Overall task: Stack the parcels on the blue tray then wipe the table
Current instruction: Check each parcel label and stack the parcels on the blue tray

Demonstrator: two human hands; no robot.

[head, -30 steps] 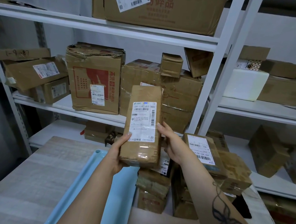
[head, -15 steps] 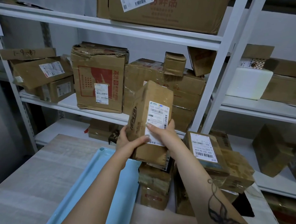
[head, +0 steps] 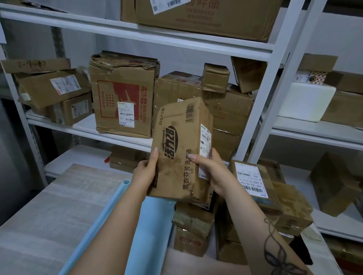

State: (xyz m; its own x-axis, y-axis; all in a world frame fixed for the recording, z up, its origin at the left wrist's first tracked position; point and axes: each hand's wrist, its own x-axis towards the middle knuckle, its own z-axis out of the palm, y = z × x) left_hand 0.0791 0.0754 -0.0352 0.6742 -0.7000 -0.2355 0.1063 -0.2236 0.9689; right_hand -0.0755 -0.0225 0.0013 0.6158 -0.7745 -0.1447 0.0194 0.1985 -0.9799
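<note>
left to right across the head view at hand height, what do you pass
left hand → held parcel → right hand → labelled parcel on top of the pile

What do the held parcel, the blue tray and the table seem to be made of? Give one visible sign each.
Parcel: brown cardboard, matte, scuffed and stained, with printed lettering and a paper label. Blue tray: probably moulded plastic, smooth, with a rounded rim. Table: pale wood-grain surface, possibly laminate; streaked grain shows, the core does not.
</note>
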